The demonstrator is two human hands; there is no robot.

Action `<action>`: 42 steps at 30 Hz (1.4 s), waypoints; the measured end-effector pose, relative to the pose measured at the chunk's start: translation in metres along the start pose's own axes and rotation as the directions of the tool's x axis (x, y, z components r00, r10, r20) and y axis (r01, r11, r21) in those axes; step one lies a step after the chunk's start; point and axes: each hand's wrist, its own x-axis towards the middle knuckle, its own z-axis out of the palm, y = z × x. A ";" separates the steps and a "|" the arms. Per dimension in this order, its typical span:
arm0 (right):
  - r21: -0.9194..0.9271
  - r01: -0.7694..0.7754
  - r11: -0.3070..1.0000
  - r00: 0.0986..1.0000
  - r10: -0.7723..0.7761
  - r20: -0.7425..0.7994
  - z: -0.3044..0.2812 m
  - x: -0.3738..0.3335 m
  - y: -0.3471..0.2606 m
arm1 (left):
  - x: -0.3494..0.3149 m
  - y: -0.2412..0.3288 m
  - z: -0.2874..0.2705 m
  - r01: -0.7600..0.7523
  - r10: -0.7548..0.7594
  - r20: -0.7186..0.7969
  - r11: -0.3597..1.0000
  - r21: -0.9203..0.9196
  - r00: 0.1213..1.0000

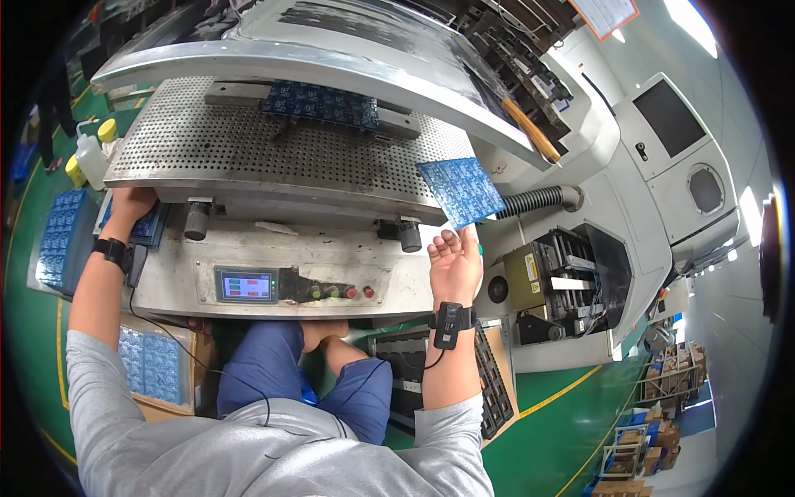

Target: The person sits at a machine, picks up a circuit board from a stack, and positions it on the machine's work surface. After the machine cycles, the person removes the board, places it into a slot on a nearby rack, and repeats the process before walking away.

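Pinching blue board (461,190) by near corner, palm up, with right hand (455,267); reaching beneath perforated plate (207,124) edge with left hand (132,201), close by dark stack (149,229), fingers hidden, so cannot tell that grip.

Best to pinch lightly at the edge, off the patterned face, support against sagging, and steer clear of slanted frame (290,60) above. For board position: lying just beyond right fingertips, angled toward plate's right corner and overlapping it in view; cannot tell whether touching.

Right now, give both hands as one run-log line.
left hand: partly hidden beneath perforated table | right hand: palm up, at near corner of blue panel, grip unclear
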 end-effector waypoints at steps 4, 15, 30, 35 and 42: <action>0.067 -0.024 0.997 1.000 0.024 0.000 -0.004 0.008 -0.002 | 0.004 0.016 -0.011 0.038 -0.046 0.082 0.995 0.092 0.996; 0.100 0.088 0.991 0.994 -0.093 0.050 -0.032 0.029 -0.010 | 0.000 -0.030 0.052 -0.051 0.053 -0.012 0.994 0.099 0.999; -0.080 0.307 0.948 0.936 -0.316 -0.156 -0.228 0.039 -0.154 | -0.017 -0.138 0.117 -0.120 0.107 -0.134 0.989 -0.090 0.985; -0.182 0.358 0.916 0.854 -0.400 -0.331 -0.309 0.053 -0.194 | -0.018 -0.149 0.123 -0.088 0.070 -0.076 0.959 -0.268 0.995; -0.132 0.348 0.928 0.821 -0.370 -0.435 -0.343 0.061 -0.208 | -0.016 -0.155 0.124 0.066 -0.040 0.058 0.822 -0.565 0.998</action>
